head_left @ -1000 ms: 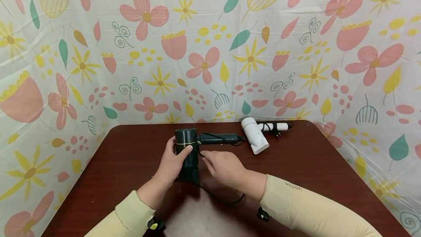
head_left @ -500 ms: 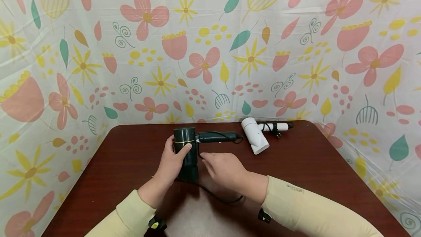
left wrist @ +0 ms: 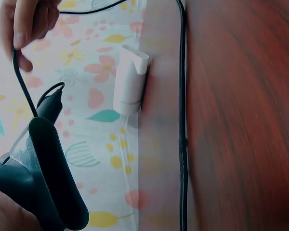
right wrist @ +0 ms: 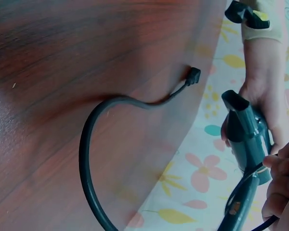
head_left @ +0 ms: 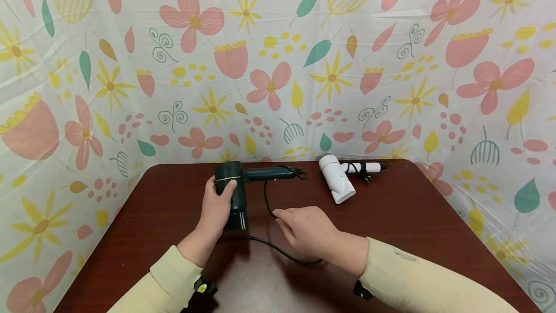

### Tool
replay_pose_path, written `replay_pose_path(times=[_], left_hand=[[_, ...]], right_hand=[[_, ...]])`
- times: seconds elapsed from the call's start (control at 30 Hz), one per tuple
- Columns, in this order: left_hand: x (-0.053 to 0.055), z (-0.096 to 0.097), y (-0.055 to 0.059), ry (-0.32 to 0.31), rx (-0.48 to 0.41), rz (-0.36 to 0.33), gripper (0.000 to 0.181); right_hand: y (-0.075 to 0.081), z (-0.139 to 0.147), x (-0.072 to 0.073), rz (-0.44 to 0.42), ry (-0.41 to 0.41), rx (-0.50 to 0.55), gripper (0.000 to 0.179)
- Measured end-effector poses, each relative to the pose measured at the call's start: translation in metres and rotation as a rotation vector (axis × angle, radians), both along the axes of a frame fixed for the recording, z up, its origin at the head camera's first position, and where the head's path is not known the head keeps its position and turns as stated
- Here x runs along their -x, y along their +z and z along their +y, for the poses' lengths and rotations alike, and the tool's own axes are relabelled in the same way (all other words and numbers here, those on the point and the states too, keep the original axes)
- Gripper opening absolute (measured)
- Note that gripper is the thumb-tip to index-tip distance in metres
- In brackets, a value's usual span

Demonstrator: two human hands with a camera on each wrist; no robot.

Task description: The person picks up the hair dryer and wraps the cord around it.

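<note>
A dark green hair dryer (head_left: pixel 238 202) is gripped round its barrel by my left hand (head_left: pixel 214 209), thumb on the near side. Its handle (head_left: pixel 269 174) points right, with some black cord still looped along it. My right hand (head_left: pixel 309 230) pinches the black cord (head_left: pixel 267 196) to the right of the dryer, and a length runs up from the fingers to the handle. In the right wrist view the cord's free part curves over the table and ends in a plug (right wrist: pixel 193 76). The left hand's fingers behind the barrel are mostly hidden.
A white hair dryer (head_left: pixel 338 182) lies at the back right of the brown table (head_left: pixel 391 226), a dark cord (head_left: pixel 362 170) wrapped about its handle. Behind the table hangs a flowered sheet (head_left: pixel 278 62), which also covers both sides.
The left hand has carried the green hair dryer left and slightly up. The right hand has moved right and down with the cord, so a longer stretch hangs between it and the handle.
</note>
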State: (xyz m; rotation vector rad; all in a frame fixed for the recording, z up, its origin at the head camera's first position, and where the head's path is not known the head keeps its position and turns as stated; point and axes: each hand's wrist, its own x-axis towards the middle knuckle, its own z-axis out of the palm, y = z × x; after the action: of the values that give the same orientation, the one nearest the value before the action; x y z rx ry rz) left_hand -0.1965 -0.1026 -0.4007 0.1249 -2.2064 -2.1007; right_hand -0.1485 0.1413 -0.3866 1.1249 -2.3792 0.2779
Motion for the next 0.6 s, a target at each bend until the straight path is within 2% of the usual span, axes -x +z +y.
replay_pose_path(times=[0.33,0.6], left_hand=[[0.002,-0.004,-0.005,0.003,0.1,0.005,0.073],[0.0,-0.007,-0.001,0.024,0.134,0.027,0.071]], right_hand=[[0.011,0.008,0.002,0.074,0.085,0.015,0.017],[0.02,0.018,0.005,0.119,0.116,0.021,0.015]])
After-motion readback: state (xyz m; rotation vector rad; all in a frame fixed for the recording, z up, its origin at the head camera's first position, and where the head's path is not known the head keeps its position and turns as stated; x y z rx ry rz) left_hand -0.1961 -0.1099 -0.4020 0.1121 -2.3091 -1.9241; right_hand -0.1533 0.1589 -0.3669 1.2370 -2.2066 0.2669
